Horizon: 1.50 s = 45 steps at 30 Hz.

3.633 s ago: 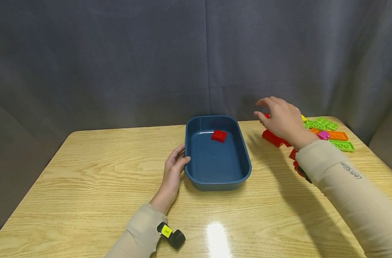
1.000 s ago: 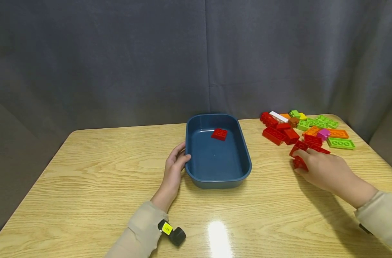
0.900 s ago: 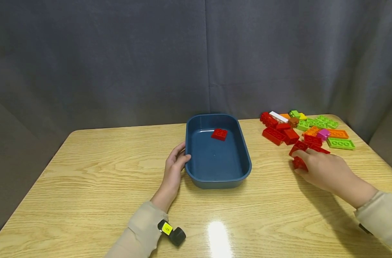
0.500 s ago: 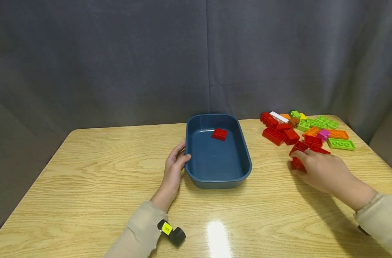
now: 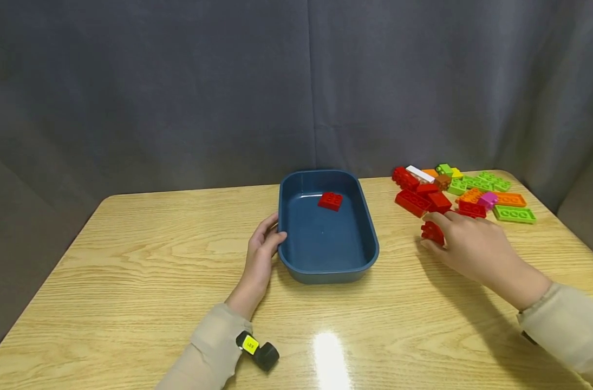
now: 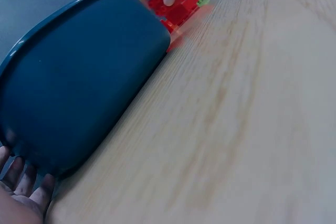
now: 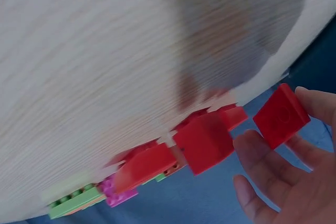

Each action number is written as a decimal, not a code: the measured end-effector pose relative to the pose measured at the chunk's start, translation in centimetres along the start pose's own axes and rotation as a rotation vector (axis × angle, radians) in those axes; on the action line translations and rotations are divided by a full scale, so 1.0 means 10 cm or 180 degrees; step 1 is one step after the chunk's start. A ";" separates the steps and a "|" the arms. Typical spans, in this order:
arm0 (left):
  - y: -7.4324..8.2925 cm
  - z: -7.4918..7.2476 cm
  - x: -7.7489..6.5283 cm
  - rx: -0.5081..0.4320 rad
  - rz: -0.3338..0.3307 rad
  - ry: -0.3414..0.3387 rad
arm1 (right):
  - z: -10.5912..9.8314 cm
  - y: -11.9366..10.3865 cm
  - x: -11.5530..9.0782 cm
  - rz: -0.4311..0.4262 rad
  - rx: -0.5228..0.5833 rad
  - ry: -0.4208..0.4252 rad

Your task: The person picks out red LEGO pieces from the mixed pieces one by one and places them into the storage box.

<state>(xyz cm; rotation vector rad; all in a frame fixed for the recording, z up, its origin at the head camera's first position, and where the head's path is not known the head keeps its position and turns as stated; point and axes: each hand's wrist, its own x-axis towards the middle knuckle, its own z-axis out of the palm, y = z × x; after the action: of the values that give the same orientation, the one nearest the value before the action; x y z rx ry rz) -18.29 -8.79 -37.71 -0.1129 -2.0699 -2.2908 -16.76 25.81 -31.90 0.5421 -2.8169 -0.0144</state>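
My right hand [image 5: 476, 246] pinches a red toy building brick [image 5: 432, 233] between thumb and fingers, raised over the table beside the pile. From the right wrist view, the flat face of this brick [image 7: 283, 116] shows, and the other fingers spread below it. My left hand [image 5: 262, 254] holds the left wall of a blue bin [image 5: 329, 277], thumb tip at the rim. In the left wrist view, its fingers [image 6: 26, 182] lie against the bin's outside. Inside the bin, toward the back, lies one red brick [image 5: 331, 201].
Several red bricks [image 5: 412, 202] are heaped at the table's back right. Around them lie a white brick [image 5: 419, 174], a magenta brick [image 5: 488, 200], a flat orange brick [image 5: 510, 200] and green bricks [image 5: 515, 214]. A grey curtain [image 5: 203, 97] hangs behind the wooden table [image 5: 145, 260].
My right hand came down from above the pile to its near side, took hold of a red brick, and has moved it left and up. The left hand stays at the bin.
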 end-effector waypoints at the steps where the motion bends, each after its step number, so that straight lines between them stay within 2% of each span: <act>1: 0.00 0.00 0.00 -0.0001 0.0022 0.0004 | 0.00 -0.02 0.02 0.0006 0.0008 0.0005; 8: -0.01 0.00 0.00 0.0138 0.0197 0.0030 | 0.00 -0.17 0.22 0.0162 0.0127 0.0080; 15: 0.00 0.00 0.02 0.0032 0.0026 0.0014 | -0.06 -0.28 0.40 0.0501 0.0490 0.0044; 25: 0.02 0.01 0.02 0.0029 0.0025 0.0025 | -0.08 -0.49 0.63 0.0583 0.0763 0.0163; 34: 0.01 0.03 0.01 0.0023 0.0019 -0.0020 | -0.01 -0.60 0.73 0.0702 0.0969 0.0290; 38: 0.01 0.02 0.00 0.0022 0.0025 -0.0001 | 0.00 -0.65 0.79 0.0653 0.1133 0.0238; 45: 0.01 0.01 0.00 0.0019 0.0024 0.0051 | 0.05 -0.73 0.90 0.0307 0.1195 0.0150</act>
<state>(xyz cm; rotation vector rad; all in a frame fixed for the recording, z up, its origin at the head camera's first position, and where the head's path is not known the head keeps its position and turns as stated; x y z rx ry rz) -18.29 -8.69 -37.64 -0.1018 -2.0650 -2.2733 -22.32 15.67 -30.48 0.4744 -2.8060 0.5474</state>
